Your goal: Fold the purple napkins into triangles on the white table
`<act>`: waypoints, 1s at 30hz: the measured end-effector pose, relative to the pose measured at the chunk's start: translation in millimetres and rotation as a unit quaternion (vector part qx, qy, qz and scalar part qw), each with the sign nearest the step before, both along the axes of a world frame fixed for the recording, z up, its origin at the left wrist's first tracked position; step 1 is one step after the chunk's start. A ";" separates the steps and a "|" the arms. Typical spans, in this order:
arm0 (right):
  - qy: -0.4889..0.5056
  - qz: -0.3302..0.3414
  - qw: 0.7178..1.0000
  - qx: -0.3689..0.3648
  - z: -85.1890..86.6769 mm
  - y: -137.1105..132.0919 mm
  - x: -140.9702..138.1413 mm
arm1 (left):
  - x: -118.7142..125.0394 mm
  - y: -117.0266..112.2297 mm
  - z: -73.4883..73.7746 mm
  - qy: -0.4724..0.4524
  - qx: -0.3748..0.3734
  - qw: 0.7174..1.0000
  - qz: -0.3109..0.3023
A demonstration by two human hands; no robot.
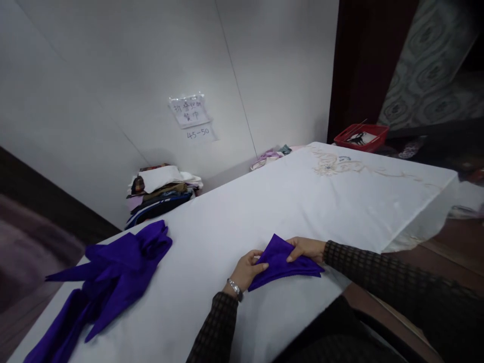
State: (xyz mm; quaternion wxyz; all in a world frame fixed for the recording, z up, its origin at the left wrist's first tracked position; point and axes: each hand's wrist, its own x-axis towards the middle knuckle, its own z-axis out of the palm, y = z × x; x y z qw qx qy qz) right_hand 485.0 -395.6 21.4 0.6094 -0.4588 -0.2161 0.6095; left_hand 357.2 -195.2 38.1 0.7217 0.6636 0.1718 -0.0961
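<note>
A folded purple cloth (282, 259), triangular in shape, lies on the white tablecloth (302, 201) near the front edge. My left hand (247, 269) pinches its left corner, thumb on top, a watch on the wrist. My right hand (306, 248) presses its fingers on the cloth's upper right edge. Both arms wear dark checked sleeves.
A heap of loose purple cloths (109, 277) lies at the table's left end. A stack of folded fabrics (161, 194) stands behind it by the wall. More cloth (269, 157) lies at the back edge. A red basket (361, 137) sits far right. Paper notes (191, 116) hang on the wall.
</note>
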 end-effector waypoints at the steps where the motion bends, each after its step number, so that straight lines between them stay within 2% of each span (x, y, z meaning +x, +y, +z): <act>1: 0.000 -0.006 1.000 -0.003 -0.2 -2.4 3.7 | 1.5 1.0 -1.6 0.002 0.004 1.000 -0.001; 7: -0.015 -0.046 0.998 -0.029 1.7 -16.0 33.9 | 18.8 1.1 -18.2 -0.035 0.041 0.997 0.047; 12: -0.032 -0.073 0.996 -0.049 1.1 -22.2 59.5 | 47.1 -7.9 -29.9 -0.072 0.047 0.991 0.099; 16: -0.063 -0.073 0.993 -0.070 -0.1 -25.7 82.9 | 71.0 -14.2 -39.3 -0.076 0.063 0.989 0.110; 19: -0.092 -0.061 0.990 -0.086 1.5 -28.0 104.5 | 89.3 -20.0 -46.2 -0.072 0.114 0.984 0.115; 23: -0.148 -0.069 0.977 -0.136 5.1 -25.5 138.7 | 115.3 -29.7 -50.3 -0.051 0.234 0.964 0.119; 26: -0.262 -0.114 0.939 -0.192 4.5 -17.4 163.6 | 131.9 -35.9 -50.5 -0.025 0.318 0.941 0.115; 30: -0.495 -0.154 0.822 -0.234 -5.1 -10.1 179.6 | 141.9 -40.5 -51.7 -0.012 0.397 0.910 0.116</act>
